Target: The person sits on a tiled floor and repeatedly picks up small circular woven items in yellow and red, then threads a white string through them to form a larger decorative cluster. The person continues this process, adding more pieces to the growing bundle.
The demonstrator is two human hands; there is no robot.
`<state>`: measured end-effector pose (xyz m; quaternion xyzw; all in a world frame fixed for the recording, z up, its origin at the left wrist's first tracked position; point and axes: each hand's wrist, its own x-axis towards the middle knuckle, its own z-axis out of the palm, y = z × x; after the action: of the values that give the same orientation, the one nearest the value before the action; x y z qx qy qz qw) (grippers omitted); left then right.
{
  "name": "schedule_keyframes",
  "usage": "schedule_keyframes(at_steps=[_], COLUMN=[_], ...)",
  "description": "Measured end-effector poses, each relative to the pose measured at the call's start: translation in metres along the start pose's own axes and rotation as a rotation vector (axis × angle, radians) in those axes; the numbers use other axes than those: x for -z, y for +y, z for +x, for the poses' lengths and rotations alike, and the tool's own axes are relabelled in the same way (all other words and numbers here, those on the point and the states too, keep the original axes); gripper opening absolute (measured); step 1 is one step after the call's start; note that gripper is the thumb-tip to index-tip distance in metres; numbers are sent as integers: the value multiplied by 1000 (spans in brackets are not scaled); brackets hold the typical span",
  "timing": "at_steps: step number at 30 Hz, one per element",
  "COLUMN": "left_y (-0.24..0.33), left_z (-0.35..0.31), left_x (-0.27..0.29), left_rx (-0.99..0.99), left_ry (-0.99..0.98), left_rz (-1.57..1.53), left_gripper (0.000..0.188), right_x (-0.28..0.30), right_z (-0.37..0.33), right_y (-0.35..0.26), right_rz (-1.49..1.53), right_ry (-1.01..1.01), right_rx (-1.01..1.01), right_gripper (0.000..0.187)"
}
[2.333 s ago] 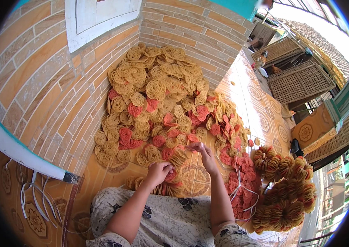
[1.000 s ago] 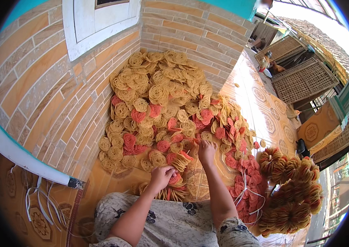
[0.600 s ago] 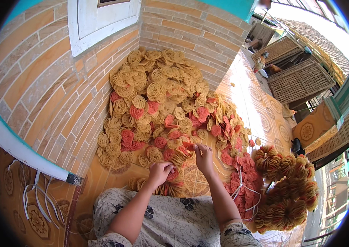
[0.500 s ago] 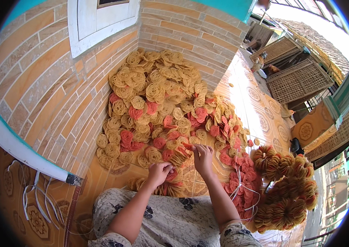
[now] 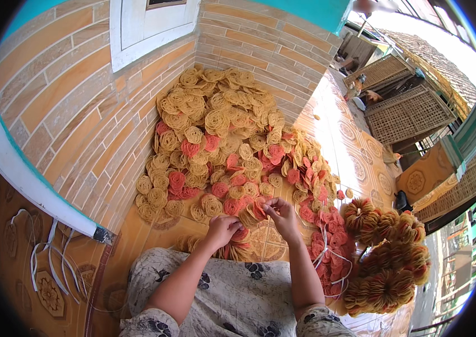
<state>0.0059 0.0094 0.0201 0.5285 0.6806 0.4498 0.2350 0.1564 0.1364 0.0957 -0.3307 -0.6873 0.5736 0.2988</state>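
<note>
My left hand is closed in a pinch at the near end of a short stack of yellow lacy noodle crackers; what lies between its fingertips is hidden. Thumb and fingers of my right hand pinch a pink noodle cracker at the stack's far end. Just below my left hand, a row of yellow and pink crackers stands on edge close to my lap. Ahead of both hands spreads a large loose heap of yellow crackers, with pink ones mixed through its nearer part.
On my right lie a pile of pink crackers with white string over it, and thick strung bundles of crackers. A tiled wall borders the heap. White strips lie left. Woven bamboo panels and chickens are beyond.
My right hand has moved slightly right and down, and a pink cracker now shows flat at the stack's end. My left hand stays near the same spot. The view has shifted a little.
</note>
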Motion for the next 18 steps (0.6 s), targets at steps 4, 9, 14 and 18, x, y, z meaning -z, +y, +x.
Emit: schedule_keyframes(at_steps=[4, 9, 14, 18], left_y=[5, -42, -69, -63], left_z=[-16, -88, -104, -76], left_x=[49, 148, 131, 96], left_rx=[58, 516, 623, 936], left_ry=[-104, -63, -223, -252], left_rz=[413, 550, 689, 900], left_gripper=[46, 23, 37, 33], right_x=[8, 43, 73, 80], right_z=[-36, -64, -66, -66], right_y=[-9, 30, 92, 115], right_rz=[-452, -211, 9, 76], right_ry=[194, 435, 566, 644], right_rx=[278, 223, 51, 49], right_gripper=[12, 13, 11, 9])
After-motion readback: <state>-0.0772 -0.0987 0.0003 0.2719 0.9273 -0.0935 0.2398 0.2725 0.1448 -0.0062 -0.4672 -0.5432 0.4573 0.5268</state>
